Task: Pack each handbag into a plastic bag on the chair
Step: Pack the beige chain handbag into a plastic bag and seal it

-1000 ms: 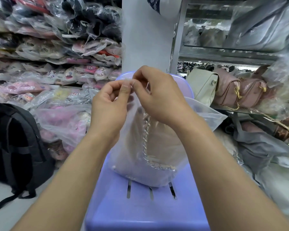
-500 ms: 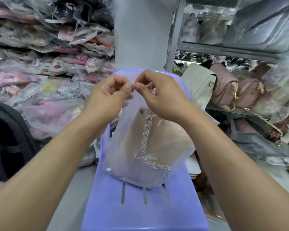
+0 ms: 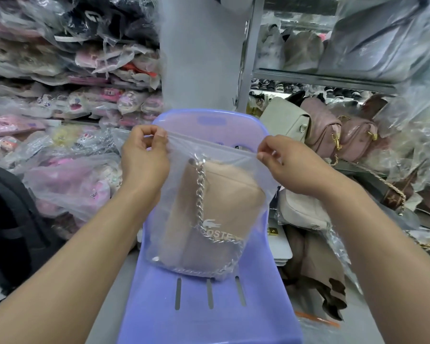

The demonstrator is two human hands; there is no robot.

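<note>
1 beige handbag [image 3: 216,207] stands upright inside the clear plastic bag [image 3: 255,175], its base on the purple chair [image 3: 209,319] seat, below both hands. The bag's mouth runs side to side between them: left hand [image 3: 144,160] pinches its left end, right hand [image 3: 286,165] its right end — both equally near, so sealing looks next.

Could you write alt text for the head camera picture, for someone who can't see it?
A left hand and right hand pinch the top corners of a clear plastic bag holding a beige handbag with a silver chain, standing on a purple plastic chair. Shelves of bagged goods surround it.
</note>
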